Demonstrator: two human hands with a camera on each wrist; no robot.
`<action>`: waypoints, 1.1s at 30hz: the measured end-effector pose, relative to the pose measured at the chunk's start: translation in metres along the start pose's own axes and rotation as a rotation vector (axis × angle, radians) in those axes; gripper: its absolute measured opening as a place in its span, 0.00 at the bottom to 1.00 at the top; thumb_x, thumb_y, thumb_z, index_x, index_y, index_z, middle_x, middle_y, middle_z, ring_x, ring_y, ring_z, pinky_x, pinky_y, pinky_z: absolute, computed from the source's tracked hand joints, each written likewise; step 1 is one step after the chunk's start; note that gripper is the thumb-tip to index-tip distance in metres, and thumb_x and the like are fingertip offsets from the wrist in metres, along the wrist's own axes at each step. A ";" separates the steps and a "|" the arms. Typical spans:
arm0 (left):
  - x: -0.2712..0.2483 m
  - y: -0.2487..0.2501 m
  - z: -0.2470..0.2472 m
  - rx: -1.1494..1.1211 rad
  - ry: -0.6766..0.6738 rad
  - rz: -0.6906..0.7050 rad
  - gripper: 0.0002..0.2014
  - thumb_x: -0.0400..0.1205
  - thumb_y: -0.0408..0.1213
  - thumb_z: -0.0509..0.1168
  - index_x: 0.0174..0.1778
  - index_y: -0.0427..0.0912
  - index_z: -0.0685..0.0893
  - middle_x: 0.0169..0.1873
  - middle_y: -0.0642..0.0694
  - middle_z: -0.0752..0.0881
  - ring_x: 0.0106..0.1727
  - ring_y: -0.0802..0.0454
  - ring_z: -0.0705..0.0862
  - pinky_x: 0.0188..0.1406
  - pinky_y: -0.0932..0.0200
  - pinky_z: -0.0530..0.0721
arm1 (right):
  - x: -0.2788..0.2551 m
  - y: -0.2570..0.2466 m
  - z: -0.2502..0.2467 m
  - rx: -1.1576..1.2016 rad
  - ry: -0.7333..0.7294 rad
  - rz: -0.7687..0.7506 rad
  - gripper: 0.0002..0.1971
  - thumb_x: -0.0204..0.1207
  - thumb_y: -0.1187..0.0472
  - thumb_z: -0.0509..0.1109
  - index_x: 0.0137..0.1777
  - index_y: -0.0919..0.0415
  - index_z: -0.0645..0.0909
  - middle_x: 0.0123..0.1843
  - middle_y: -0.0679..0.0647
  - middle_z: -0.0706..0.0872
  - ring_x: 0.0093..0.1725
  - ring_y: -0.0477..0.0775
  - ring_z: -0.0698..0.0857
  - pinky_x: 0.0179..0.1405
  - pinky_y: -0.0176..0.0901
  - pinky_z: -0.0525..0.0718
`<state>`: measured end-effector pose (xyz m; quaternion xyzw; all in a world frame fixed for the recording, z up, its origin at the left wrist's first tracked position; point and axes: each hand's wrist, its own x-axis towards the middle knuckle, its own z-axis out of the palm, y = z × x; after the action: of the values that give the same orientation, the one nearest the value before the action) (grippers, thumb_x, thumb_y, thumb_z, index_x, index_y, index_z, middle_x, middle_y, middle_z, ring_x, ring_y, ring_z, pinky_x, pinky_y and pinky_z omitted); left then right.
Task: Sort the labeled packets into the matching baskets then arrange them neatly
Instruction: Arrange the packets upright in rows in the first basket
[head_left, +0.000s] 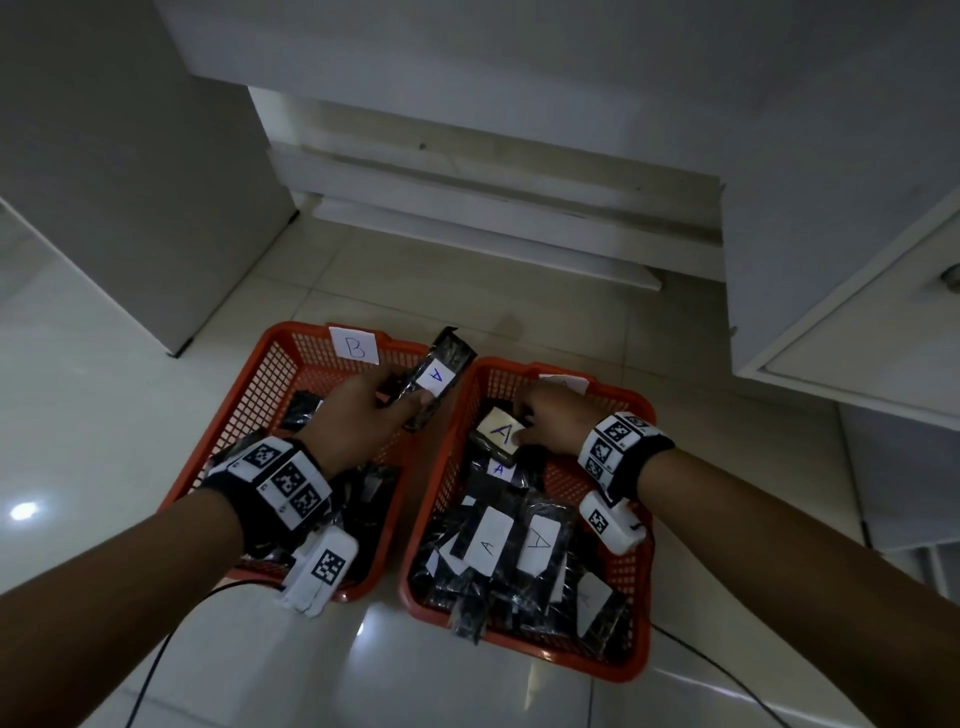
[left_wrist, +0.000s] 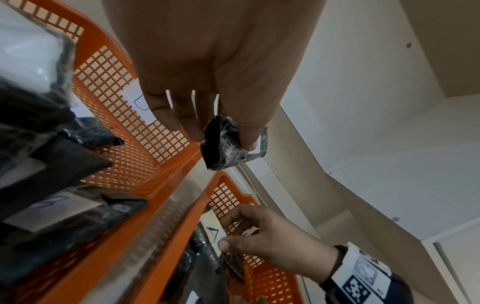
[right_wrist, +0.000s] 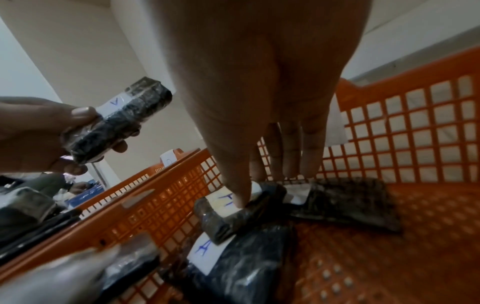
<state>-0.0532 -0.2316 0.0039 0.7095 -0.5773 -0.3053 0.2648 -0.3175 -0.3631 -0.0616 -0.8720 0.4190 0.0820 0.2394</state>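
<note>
- The left hand (head_left: 358, 415) has its grip closed on a black packet with an A label (head_left: 439, 375): the thumb presses on top near the white label and the curled fingers support it from below.
- That packet is held in the air, above the gap between the two baskets, its far end tilted up and away from the person.
- The left forearm reaches forward over the left basket (head_left: 270, 374), which carries a white card marked B (head_left: 356, 347) on its far rim.
- The right hand (head_left: 553, 421) has a narrow grip, fingers pointing down, on a second A-labelled packet (head_left: 498, 434) in the right basket (head_left: 631, 597); the thumb tip presses on its label and the fingertips (right_wrist: 292, 166) touch its far edge.
- This packet rests tilted on top of another A packet (right_wrist: 233, 265) at the far end of the right basket.
- The right forearm comes in from the right, wrist bent inward over the basket's rim.
- More black packets with A labels lie heaped at the near end of the right basket (head_left: 511, 545); dark packets also lie in the left basket, labels mostly hidden.
- Both baskets stand side by side on a pale tiled floor (head_left: 104, 405).
</note>
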 end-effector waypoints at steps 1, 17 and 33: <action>-0.001 0.002 0.000 -0.011 0.001 0.001 0.21 0.84 0.57 0.69 0.71 0.53 0.84 0.57 0.57 0.90 0.55 0.60 0.87 0.52 0.58 0.85 | 0.000 0.000 0.002 0.028 0.012 0.017 0.12 0.78 0.53 0.81 0.54 0.55 0.82 0.45 0.48 0.84 0.44 0.51 0.85 0.34 0.40 0.74; -0.008 0.014 -0.005 -0.025 0.000 0.053 0.19 0.84 0.55 0.70 0.70 0.55 0.84 0.56 0.60 0.89 0.54 0.63 0.87 0.53 0.56 0.87 | -0.065 0.054 -0.040 0.092 0.042 0.080 0.14 0.76 0.61 0.80 0.53 0.47 0.79 0.52 0.43 0.84 0.51 0.48 0.84 0.43 0.43 0.77; -0.010 0.026 0.001 -0.051 0.006 0.058 0.21 0.84 0.57 0.69 0.71 0.54 0.84 0.57 0.58 0.90 0.56 0.63 0.87 0.56 0.57 0.87 | -0.063 0.018 -0.025 -0.340 0.109 -0.004 0.13 0.84 0.51 0.67 0.63 0.57 0.81 0.48 0.52 0.87 0.41 0.52 0.81 0.30 0.41 0.70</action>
<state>-0.0727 -0.2266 0.0237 0.6865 -0.5889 -0.3099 0.2931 -0.3731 -0.3410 -0.0246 -0.9040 0.4095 0.1037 0.0657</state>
